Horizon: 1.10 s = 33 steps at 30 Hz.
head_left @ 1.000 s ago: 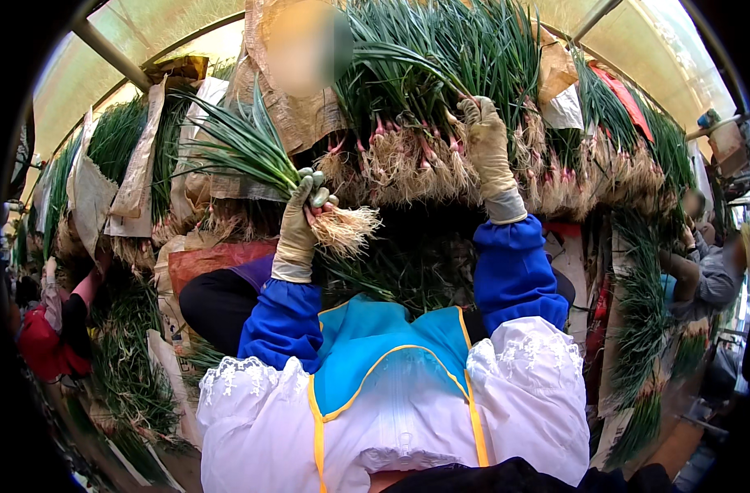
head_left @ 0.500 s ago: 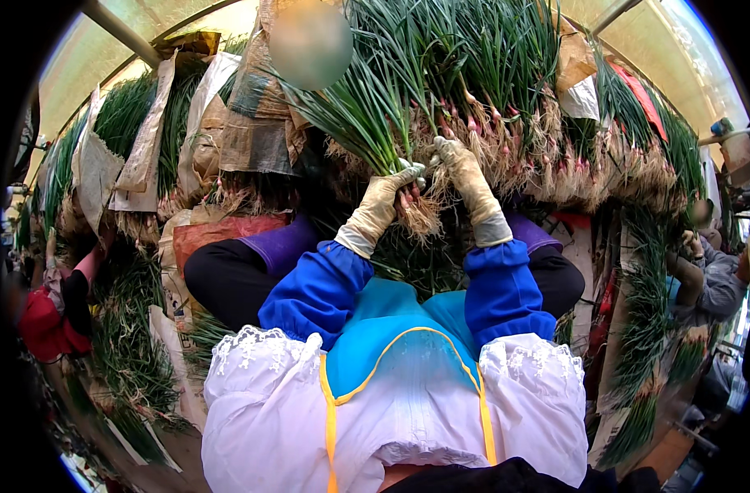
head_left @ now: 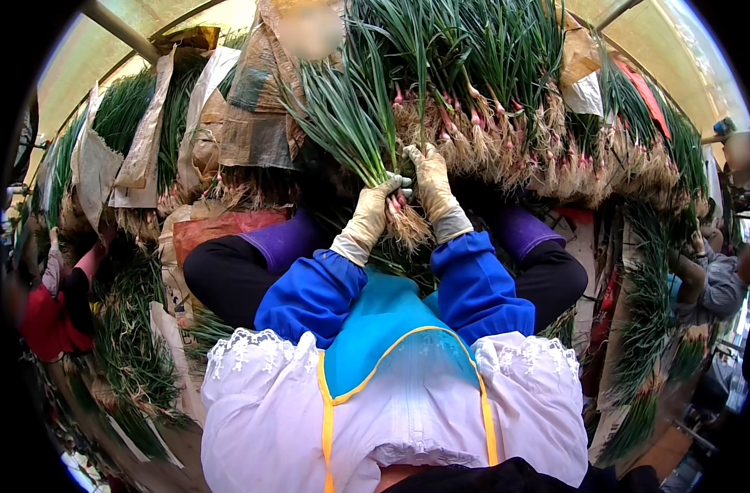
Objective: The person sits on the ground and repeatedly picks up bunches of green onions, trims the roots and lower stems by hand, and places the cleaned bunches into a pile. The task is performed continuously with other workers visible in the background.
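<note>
My left hand [head_left: 368, 215], in a pale, soiled glove, is closed around a bunch of spring onions [head_left: 342, 127]. Their green leaves fan up and to the left. Pinkish bulbs and pale roots stick out below the fist, towards my right wrist. Just to the right, my gloved right hand [head_left: 432, 185] is raised close to the bunch, its fingers pinched at the lower end of a single upright spring onion [head_left: 423, 107]. Right behind both hands stands a thick pile of spring onions [head_left: 473, 123], roots facing me. The fingertips of my right hand are partly hidden.
Brown and white sacking [head_left: 264, 99] hangs over the pile at left. More spring onions [head_left: 133, 329] lie along the left side, others [head_left: 642, 320] along the right. A person in red [head_left: 50, 320] sits at far left, another in grey [head_left: 716, 283] at far right.
My right hand has moved left from the root ends of the pile to beside the held bunch, bringing a single stalk. My left hand keeps its grip and has shifted slightly left and down.
</note>
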Tool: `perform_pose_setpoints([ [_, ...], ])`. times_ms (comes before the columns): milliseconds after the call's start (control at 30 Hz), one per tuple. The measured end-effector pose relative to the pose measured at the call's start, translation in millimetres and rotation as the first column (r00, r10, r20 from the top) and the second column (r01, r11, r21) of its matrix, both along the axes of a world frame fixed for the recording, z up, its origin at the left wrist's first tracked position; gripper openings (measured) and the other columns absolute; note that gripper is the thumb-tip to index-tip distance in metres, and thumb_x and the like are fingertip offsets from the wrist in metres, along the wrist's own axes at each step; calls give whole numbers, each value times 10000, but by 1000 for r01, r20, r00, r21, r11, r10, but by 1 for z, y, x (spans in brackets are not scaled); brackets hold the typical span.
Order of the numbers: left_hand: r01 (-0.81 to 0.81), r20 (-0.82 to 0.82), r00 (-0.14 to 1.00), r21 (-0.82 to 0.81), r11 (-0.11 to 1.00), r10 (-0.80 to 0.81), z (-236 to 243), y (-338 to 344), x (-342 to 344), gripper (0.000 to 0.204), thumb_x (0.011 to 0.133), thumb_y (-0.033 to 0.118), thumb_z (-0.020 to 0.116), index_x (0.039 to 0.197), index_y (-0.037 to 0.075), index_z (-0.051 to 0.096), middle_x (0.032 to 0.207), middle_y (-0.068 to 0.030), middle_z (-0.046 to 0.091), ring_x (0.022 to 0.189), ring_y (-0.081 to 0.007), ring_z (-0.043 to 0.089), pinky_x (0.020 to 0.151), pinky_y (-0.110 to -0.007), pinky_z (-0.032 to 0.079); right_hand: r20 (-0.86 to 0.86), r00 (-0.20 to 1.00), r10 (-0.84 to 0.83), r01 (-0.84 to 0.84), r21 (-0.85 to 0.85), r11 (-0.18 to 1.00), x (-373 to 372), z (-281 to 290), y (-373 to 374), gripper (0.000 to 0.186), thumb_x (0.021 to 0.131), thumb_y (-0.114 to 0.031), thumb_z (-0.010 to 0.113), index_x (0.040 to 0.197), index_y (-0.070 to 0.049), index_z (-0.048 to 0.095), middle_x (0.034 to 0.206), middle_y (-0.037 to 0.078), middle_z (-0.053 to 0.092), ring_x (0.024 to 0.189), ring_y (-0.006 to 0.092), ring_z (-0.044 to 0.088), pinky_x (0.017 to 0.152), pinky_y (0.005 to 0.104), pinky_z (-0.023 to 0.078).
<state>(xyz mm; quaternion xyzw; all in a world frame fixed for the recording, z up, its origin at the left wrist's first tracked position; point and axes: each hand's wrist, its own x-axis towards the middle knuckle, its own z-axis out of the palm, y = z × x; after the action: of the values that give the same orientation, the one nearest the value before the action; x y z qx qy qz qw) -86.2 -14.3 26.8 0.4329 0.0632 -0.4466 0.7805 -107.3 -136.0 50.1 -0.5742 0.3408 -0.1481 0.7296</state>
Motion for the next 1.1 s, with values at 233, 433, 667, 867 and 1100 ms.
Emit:
perform_pose_setpoints([
  [233, 36, 190, 982, -95, 995, -18, 36, -4, 0, 81, 799, 61, 587, 818, -18, 594, 641, -80, 597, 496, -132, 535, 470, -238, 443, 235, 963, -131, -57, 654, 754, -15, 27, 0, 84, 878, -195, 486, 884, -112, 475, 536, -51, 353, 408, 75, 321, 320, 219, 251],
  [433, 70, 158, 987, -176, 982, -42, 44, -1, -6, 165, 791, 40, 566, 934, 72, 490, 769, -40, 544, 654, -120, 523, 560, -237, 466, 451, 879, -157, -257, 724, 640, -41, 54, -38, 162, 908, -229, 438, 825, -109, 510, 503, -78, 311, 377, 47, 243, 369, 206, 192],
  [667, 167, -89, 977, -246, 955, -193, -32, -4, 11, 167, 841, 201, 583, 908, 49, 596, 664, -35, 565, 604, -131, 526, 662, -277, 487, 49, 944, 326, -293, -327, 898, -54, 31, -43, 516, 778, -385, 625, 1112, -8, 511, 879, 70, 575, 734, 148, 523, 629, 313, 450],
  [867, 306, 22, 950, -268, 913, -312, -33, -4, 4, 192, 828, 138, 557, 910, -35, 573, 667, -68, 558, 598, -132, 507, 840, -352, 458, -314, 811, 493, -562, -186, 806, -36, 11, -39, 469, 679, -344, 710, 971, -1, 579, 769, 96, 637, 693, 189, 600, 596, 334, 479],
  [1100, 246, 44, 969, -230, 942, -243, -40, -2, 14, 146, 823, 125, 505, 799, -12, 547, 642, -70, 546, 605, -169, 527, 774, -328, 468, -414, 715, 563, -699, -416, 582, -29, 40, -32, 330, 705, -305, 659, 897, -44, 600, 721, 124, 629, 705, 286, 615, 652, 372, 476],
])
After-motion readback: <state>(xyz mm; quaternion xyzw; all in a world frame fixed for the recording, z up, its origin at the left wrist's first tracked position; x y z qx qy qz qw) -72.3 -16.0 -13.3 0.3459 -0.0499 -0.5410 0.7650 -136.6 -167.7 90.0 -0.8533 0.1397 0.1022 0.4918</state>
